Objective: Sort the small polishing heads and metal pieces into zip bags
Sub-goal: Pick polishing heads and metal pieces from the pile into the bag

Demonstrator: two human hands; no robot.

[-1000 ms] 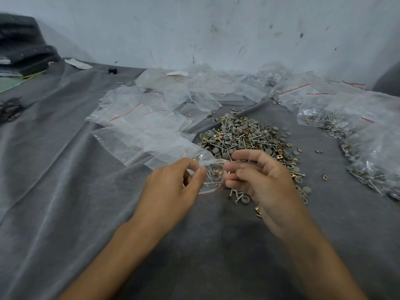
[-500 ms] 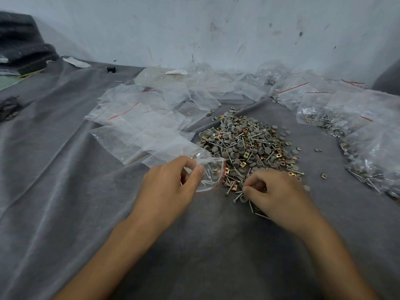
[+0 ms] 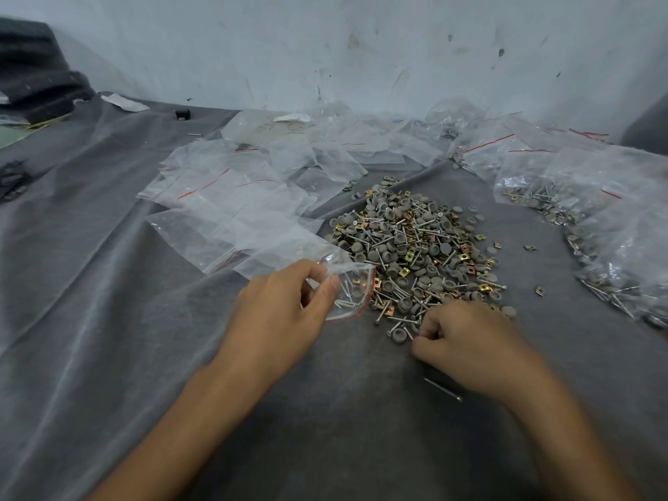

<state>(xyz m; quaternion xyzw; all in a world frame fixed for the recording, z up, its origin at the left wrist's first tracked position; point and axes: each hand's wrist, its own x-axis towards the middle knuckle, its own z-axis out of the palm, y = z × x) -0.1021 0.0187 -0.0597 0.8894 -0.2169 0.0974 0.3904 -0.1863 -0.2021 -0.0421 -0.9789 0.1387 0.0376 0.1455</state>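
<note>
Left hand [image 3: 285,316], at centre frame, pinches the red-edged mouth of a clear zip bag [image 3: 352,291] between thumb and forefinger, holding it open just above the grey cloth [image 3: 108,320] covering the bench; several thin metal pins lie inside. Empty bags [image 3: 231,197] with red seal strips are spread flat behind it, toward the upper left. Just right of the held bag sits the pile [image 3: 415,247] of grey polishing heads, steel pins and brass-coloured square pieces. At its near edge the right hand [image 3: 466,341] rests knuckles up, fingers curled under; whether it holds a piece cannot be told. One loose pin [image 3: 442,389] lies beside the wrist. Filled bags [image 3: 614,229] crowd the right edge.
</note>
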